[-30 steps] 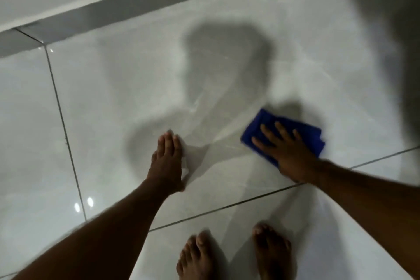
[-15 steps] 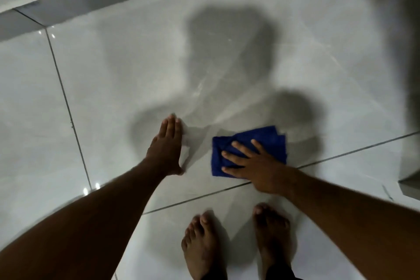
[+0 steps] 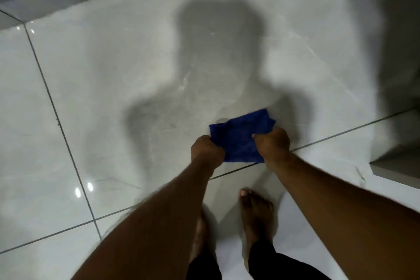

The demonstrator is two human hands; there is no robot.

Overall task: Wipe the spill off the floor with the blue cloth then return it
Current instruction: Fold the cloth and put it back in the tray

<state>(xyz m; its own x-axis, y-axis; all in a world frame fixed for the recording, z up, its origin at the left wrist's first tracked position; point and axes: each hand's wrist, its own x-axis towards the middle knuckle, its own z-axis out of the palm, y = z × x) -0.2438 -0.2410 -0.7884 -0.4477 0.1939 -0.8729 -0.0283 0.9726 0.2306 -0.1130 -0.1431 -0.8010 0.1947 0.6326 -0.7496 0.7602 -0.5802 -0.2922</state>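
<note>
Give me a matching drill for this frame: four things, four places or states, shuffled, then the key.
1. left hand
2. right hand
3. blue cloth
4. right foot

A. bare, flat on the tile floor
B. fist gripping the cloth's right edge
C. bunched between both hands
D. fist gripping the cloth's left edge

Pairs: 1-D, 2-B, 3-C, 4-A

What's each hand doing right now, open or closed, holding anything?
Left hand: closed, gripping the left edge of the blue cloth.
Right hand: closed, gripping the cloth's right side.
</note>
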